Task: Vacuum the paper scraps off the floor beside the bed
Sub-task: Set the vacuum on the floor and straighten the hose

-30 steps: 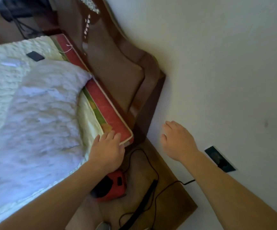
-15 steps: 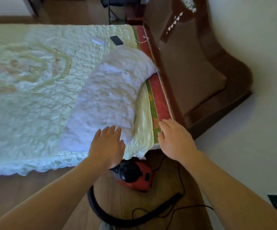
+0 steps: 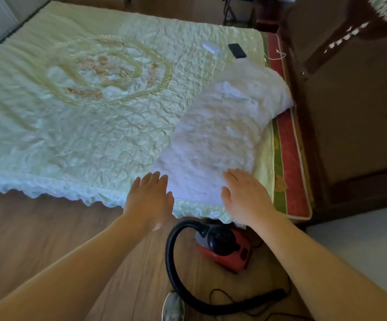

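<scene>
Fingers [image 3: 152, 181] straight and empty over the bed [image 3: 83, 135] edge.
We hold left hand [image 3: 149, 200] and right hand [image 3: 245, 195] flat, the right at the pillow [image 3: 222, 135]; below them the vacuum [image 3: 225, 247] sits on the floor [image 3: 37, 239] beside the bed, hose [image 3: 171, 256] looping left.

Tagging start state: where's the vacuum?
Head view, lower centre-right: the red vacuum cleaner sits on the wood floor beside the bed, below the right hand.

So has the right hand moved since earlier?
Yes. Against the bed, the right hand went left, from past the red mattress edge to the white pillow.
</scene>
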`<state>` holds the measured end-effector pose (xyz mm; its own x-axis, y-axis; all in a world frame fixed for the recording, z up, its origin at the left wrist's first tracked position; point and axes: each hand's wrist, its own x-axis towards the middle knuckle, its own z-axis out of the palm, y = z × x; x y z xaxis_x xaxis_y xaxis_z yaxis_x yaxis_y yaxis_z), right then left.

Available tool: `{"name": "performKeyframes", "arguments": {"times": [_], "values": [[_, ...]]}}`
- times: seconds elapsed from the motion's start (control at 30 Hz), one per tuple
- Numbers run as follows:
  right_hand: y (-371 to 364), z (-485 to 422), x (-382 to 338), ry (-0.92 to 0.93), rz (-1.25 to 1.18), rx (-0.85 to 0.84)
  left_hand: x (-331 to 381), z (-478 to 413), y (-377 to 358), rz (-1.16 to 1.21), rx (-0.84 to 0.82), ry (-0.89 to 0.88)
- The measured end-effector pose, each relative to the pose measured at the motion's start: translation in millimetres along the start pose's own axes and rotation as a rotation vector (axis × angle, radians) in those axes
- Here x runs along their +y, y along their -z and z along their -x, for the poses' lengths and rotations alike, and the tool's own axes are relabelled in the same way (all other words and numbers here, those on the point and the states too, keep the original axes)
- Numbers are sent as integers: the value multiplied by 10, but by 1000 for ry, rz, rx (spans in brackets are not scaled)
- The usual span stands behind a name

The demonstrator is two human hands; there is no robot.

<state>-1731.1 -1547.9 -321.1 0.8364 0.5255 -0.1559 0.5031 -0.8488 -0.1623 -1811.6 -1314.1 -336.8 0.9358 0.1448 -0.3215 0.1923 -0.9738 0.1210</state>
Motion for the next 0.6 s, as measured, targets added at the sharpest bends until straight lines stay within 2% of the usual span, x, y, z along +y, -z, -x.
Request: {"name": "performKeyframes", "arguments": {"times": [0.3,0.6], "values": [[-540,-273,-351,170,2,-73,-360,246,-464,38,-62,163],[-1526,-464,-364,358,-3,-187,-487,326,-1459,158,-71,320]]}}
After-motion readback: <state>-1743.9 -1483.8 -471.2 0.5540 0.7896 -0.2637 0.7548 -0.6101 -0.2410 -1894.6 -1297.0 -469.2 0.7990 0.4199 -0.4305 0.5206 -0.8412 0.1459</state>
